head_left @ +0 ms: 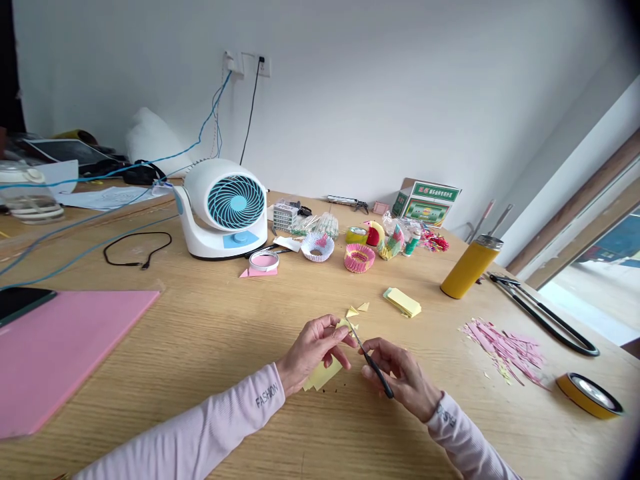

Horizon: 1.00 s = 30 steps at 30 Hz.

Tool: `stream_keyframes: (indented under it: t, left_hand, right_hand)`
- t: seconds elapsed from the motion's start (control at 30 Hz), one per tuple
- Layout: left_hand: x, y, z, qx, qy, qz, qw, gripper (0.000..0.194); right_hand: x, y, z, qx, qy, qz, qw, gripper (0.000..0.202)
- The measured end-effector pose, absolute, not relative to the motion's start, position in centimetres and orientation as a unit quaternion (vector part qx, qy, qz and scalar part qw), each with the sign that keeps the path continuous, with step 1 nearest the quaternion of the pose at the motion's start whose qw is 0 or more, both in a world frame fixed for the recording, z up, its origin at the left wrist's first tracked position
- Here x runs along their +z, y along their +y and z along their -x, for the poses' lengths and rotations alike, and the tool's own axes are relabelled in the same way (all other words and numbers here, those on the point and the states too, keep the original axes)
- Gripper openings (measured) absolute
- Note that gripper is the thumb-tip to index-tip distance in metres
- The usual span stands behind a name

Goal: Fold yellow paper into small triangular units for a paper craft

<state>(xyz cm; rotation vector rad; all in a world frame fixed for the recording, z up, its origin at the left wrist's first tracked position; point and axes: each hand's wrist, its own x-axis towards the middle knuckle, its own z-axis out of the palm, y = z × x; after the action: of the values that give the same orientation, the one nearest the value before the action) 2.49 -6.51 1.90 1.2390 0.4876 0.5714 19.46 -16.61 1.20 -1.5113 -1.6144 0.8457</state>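
Between the fingertips of my left hand (320, 341) is a small piece of yellow paper (344, 325). My right hand (400, 377) is closed on black-handled scissors (373, 367), whose blades point up and left to that paper. Cut yellow scraps (353, 311) lie on the table just beyond the blades. Under my left hand rests a small stack of yellow paper (323, 376), partly hidden by the fingers. Farther right lies another stack of yellow paper strips (403, 302).
A white fan (225, 207) stands at the back left, near a pink sheet (75, 353). Folded-paper baskets (359, 258) sit at the back. To the right are a yellow bottle (465, 270), pink paper shreds (505, 350) and a tape roll (590, 395).
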Motion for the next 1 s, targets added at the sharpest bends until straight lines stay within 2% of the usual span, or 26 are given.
stream_keyframes:
  t: [0.3, 0.4, 0.5, 0.67, 0.73, 0.83, 1.0]
  left_hand:
    - [1.4, -6.5, -2.5, 0.256, 0.219, -0.555, 0.761, 0.029]
    - [1.4, -6.4, -2.4, 0.264, 0.229, -0.564, 0.748, 0.031]
    - [1.6, -6.2, -2.2, 0.289, 0.241, -0.571, 0.73, 0.036]
    - [2.0, -5.8, -1.8, 0.302, 0.256, -0.567, 0.722, 0.045]
    - [2.0, -5.7, -1.7, 0.301, 0.256, -0.566, 0.723, 0.046]
    - [1.7, -5.5, -1.7, 0.299, 0.256, -0.565, 0.725, 0.046]
    - [1.3, -5.3, -1.7, 0.299, 0.25, -0.55, 0.739, 0.045]
  right_hand:
    - [0.5, -17.0, -18.7, 0.359, -0.569, 0.616, 0.411, 0.034]
    - [1.0, -17.4, -19.2, 0.348, -0.561, 0.636, 0.399, 0.036]
    - [1.9, -18.3, -21.2, 0.237, -0.605, 0.686, 0.328, 0.031]
    - [2.6, -19.8, -26.7, 0.082, -0.617, 0.78, 0.064, 0.013]
    - [2.4, -20.3, -28.9, 0.007, -0.589, 0.808, 0.003, 0.011]
    - [2.1, -20.9, -31.1, -0.039, -0.572, 0.819, -0.026, 0.013]
    - [1.9, -21.6, -32.3, -0.046, -0.577, 0.814, -0.051, 0.012]
